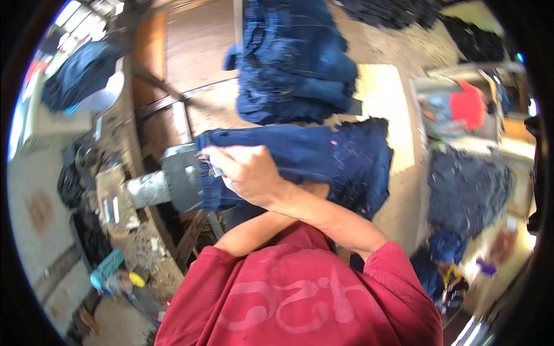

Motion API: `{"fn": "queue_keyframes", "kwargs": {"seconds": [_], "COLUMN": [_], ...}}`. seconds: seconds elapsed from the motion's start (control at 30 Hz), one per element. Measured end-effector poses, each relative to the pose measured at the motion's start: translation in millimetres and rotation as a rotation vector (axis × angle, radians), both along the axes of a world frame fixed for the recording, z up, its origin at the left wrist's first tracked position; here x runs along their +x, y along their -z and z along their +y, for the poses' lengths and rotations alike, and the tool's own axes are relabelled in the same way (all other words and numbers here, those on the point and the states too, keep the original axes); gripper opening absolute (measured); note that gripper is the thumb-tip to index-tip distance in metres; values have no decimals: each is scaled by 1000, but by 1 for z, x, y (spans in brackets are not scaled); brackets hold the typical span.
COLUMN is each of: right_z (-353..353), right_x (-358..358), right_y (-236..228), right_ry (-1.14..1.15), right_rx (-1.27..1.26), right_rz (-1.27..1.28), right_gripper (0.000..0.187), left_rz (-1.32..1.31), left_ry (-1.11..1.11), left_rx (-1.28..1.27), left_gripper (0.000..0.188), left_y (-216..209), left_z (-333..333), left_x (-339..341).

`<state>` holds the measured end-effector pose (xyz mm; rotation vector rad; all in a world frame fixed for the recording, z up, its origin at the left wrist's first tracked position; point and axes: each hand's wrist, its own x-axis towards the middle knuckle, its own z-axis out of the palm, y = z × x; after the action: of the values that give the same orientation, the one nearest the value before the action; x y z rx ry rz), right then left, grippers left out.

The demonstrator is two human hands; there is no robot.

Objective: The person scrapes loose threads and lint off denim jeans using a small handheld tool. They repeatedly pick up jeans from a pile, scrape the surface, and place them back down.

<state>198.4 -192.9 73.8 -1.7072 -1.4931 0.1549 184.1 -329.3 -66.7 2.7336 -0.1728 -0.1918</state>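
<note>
A dark blue pair of jeans [300, 151] lies stretched sideways across the work surface in front of me, its narrow end at the left and a frayed, bunched end at the right. My right hand [247, 173] reaches across to the left end, its fingers closed in a pinch. A small shiny piece shows under those fingertips; I cannot make out what it is. Beneath the right forearm, my left arm crosses to the right. Only part of my left hand [316, 189] shows against the denim, and its fingers are hidden.
Beyond the jeans rises a stack of folded jeans [294, 63]. A grey plate with a metal arm [150, 189] adjoins the left end. Dark garments [467, 187] are heaped at right. A dusty wooden ledge [147, 248] runs along the left, near a teal tool [108, 269].
</note>
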Motion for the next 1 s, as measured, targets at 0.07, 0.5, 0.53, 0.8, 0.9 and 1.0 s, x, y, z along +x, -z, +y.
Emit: {"fn": "queue_keyframes", "kwargs": {"seconds": [0.07, 0.5, 0.53, 0.8, 0.9, 1.0], "right_z": [-51, -268, -276, -214, -164, -131], "right_x": [63, 220, 208, 80, 34, 9], "right_y": [-58, -49, -34, 23, 38, 53], "right_ry": [154, 1060, 1128, 653, 667, 522], "right_rx": [-46, -135, -282, -565, -579, -526], "right_rz": [-76, 252, 198, 506, 544, 559], "right_gripper": [44, 26, 23, 16, 16, 23], "left_rz": [-4, 28, 44, -54, 118, 353], "left_ry": [5, -614, -636, -518, -339, -438], "left_rx": [-95, 201, 233, 311, -103, -117], "left_gripper": [62, 100, 102, 124, 135, 107], "left_y": [-7, -23, -34, -40, 8, 33], "left_z": [16, 266, 279, 237, 220, 235], "left_x": [8, -183, -198, -73, 10, 40]}}
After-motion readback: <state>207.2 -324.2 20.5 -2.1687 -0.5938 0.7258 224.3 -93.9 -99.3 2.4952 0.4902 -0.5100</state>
